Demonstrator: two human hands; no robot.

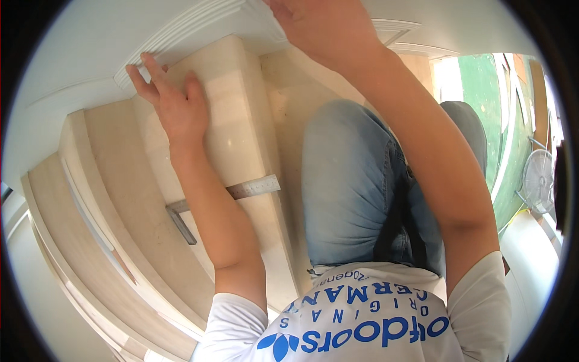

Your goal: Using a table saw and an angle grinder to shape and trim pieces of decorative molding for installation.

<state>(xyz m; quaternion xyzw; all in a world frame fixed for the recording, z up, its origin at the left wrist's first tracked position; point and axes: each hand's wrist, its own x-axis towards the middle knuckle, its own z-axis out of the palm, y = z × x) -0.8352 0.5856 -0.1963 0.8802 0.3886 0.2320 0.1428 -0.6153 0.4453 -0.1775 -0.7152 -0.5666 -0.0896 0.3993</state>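
My left hand (178, 102) reaches forward with its fingers spread. Its fingertips are at the raised moulding (181, 30) on the white panel (78, 54), and nothing is in its grasp. At the upper edge is my right hand (322, 30), beside the same white surface; most of its fingers are cut off by the frame, so its grip is hidden. A metal try square (256, 186) lies on a beige stair step (238, 145). My left forearm passes over it and covers its middle.
More beige stair steps (120, 151) curve away to the left. My bent knees in jeans (347, 181) are close to the step edge. Toward the right are a green floor covering (482, 84) and a round fan (538, 180).
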